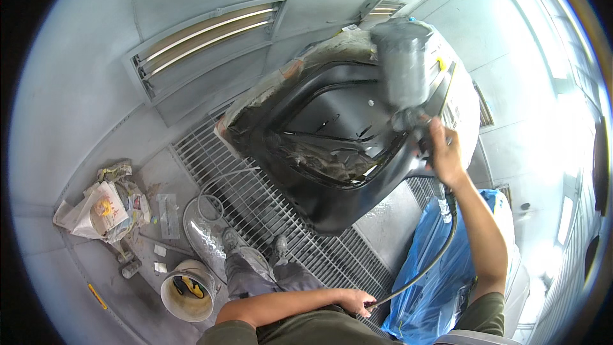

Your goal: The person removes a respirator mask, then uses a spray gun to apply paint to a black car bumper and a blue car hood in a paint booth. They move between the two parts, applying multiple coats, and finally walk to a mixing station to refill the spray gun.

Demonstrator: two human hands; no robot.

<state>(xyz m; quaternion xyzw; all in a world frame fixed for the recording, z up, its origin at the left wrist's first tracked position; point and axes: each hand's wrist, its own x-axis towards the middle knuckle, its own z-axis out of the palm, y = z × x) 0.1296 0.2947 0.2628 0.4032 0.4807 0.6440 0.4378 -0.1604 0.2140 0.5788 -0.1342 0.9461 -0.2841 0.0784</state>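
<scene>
My right hand [445,156] is raised and grips a grey spray gun [405,70], whose paint cup points up in front of a glossy black car body panel [332,140]. Masking paper covers the panel's upper edge. A dark air hose [434,255] runs down from the gun. My left hand [355,301] is low by my waist and holds that hose near its lower end.
A metal floor grate [255,198] lies under the panel. A white bucket [188,291], crumpled paper [105,207] and small cans sit on the floor at left. Blue plastic sheeting [440,281] covers something at right. Booth walls have lit light panels [204,38].
</scene>
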